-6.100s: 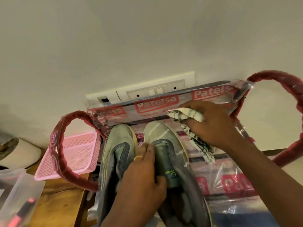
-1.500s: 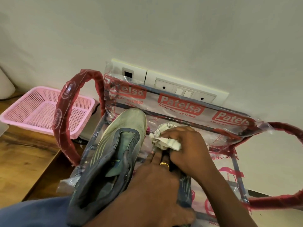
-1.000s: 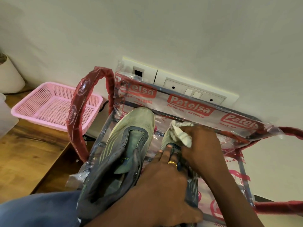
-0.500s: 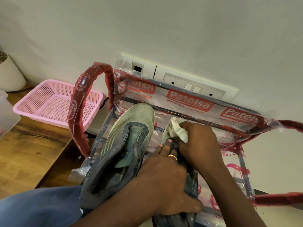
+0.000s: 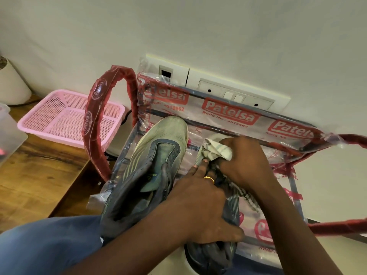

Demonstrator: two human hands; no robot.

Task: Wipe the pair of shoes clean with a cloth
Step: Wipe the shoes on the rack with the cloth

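White wall (image 5: 198, 26) behind; the right hand (image 5: 246, 163) clutches a cloth (image 5: 216, 148) on one shoe (image 5: 214, 255), which the left hand (image 5: 198, 207) clasps; the second shoe (image 5: 158, 155) lies just left of them.

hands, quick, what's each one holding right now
Left hand: grips the shoe being wiped, thumb round its side.
Right hand: grips the cloth, pressed on that shoe's toe.
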